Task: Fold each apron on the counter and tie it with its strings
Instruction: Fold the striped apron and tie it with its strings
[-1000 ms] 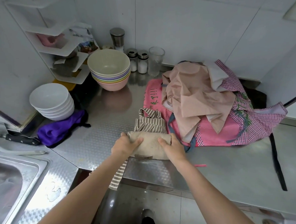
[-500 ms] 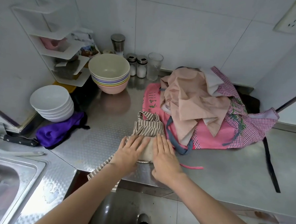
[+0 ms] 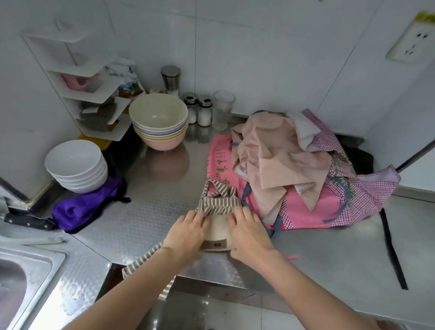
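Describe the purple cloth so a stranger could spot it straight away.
Start at the steel sink in the near left corner, then look just beyond it to the stack of white bowls. The crumpled purple cloth lies against their base, the only purple fabric there.

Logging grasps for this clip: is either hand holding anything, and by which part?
Neither grips anything: left hand and right hand press flat on the folded beige apron, one at each end.

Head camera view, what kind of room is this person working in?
Most likely a kitchen, perhaps a small commercial one: a stainless steel counter with a sink set into it, stacked bowls, and shakers against the tiled wall.
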A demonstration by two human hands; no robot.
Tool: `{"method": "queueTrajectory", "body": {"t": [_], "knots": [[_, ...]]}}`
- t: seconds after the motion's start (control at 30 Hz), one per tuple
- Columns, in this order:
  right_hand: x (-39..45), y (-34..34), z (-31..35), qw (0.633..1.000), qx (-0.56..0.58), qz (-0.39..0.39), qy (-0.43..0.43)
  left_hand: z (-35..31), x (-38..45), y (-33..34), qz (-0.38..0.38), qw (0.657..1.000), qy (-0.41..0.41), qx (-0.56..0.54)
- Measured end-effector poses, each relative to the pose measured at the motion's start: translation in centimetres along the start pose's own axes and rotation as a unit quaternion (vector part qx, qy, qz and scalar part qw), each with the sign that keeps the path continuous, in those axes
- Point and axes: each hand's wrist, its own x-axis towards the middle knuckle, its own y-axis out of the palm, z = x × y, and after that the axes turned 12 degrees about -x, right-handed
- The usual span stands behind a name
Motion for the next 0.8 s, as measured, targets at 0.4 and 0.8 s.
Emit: {"method": "queueTrajectory", "body": {"t": [0.4,0.8], "knots": [[-0.8,-0.3,-1.8,0.985,0.119,0.123,0.001,-1.7,2.4,-1.2,0.151,0.971,-0.078,-0.169],[3.9,3.1,-4.5,0.936,0.305,0.176,0.012,-0.1,7.7,-2.9,0.321,0.919,-0.051,-0.222]]}}
